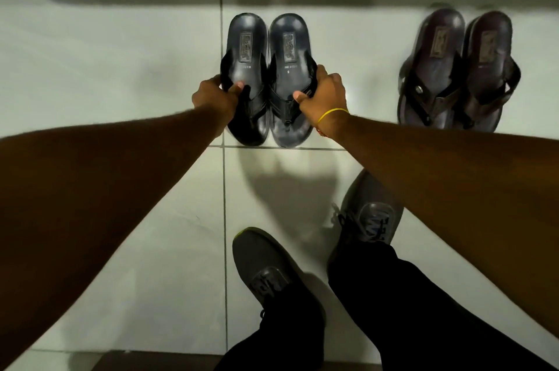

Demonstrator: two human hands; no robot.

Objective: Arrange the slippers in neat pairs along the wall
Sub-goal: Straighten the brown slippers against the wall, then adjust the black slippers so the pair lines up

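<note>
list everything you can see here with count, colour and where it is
black slippers: 2, black with a grey-blue sheen, side by side on the floor at centre, heels toward the far edge, each gripped by a hand
brown slippers: 2, dark brown, side by side on the floor at right, untouched
floor tiles: several, pale grey-white, dark grout lines crossing near the black pair
wristband: 1, yellow, on the right wrist
sneakers: 2, dark grey, on the person's feet at bottom centre
trousers: 1, black, bottom right
left hand: 1, gripping the left black slipper's strap
right hand: 1, gripping the right black slipper's strap
</note>
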